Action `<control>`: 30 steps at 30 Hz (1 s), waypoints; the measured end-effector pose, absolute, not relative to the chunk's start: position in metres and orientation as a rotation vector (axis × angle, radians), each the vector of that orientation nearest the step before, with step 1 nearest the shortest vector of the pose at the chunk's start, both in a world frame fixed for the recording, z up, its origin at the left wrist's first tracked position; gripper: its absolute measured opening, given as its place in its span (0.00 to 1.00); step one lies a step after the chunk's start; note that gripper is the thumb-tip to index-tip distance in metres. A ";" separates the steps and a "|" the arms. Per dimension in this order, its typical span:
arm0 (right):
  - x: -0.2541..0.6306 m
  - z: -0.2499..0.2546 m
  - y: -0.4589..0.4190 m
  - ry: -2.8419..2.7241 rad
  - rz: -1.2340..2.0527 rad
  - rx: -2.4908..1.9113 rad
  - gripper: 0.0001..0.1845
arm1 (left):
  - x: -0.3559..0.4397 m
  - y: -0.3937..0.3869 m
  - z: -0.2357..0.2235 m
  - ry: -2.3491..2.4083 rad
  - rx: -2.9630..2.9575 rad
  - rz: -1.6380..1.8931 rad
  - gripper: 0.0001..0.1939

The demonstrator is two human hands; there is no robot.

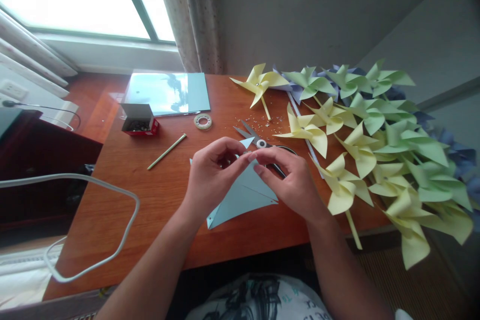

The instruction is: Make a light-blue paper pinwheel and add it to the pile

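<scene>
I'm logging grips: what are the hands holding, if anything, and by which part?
Left hand and right hand meet at the fingertips over the blue paper, seemingly pinching something small; what and where cannot be told.

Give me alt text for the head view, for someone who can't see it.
A person's left hand and right hand meet at the fingertips above light blue paper on a wooden table. Open scissors lie beyond; yellow, green and purple paper pinwheels crowd the right, while an open red box, tape roll and green stick lie left.
</scene>
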State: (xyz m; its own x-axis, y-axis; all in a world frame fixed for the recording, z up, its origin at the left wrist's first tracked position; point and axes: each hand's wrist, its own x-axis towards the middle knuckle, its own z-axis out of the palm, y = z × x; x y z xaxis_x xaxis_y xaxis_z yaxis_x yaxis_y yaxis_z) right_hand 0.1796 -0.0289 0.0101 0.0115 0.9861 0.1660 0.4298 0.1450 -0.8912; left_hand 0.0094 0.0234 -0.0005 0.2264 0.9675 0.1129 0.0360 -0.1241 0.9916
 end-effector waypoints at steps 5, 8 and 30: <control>0.174 -0.006 -0.020 -1.335 0.957 -1.387 0.08 | 0.008 0.023 0.002 0.978 1.388 1.088 0.08; 0.176 -0.015 -0.017 -1.268 1.021 -1.351 0.08 | 0.008 0.022 0.003 0.974 1.419 1.074 0.04; 0.176 -0.024 -0.021 -1.290 1.032 -1.261 0.03 | 0.007 0.022 0.001 1.042 1.522 1.061 0.01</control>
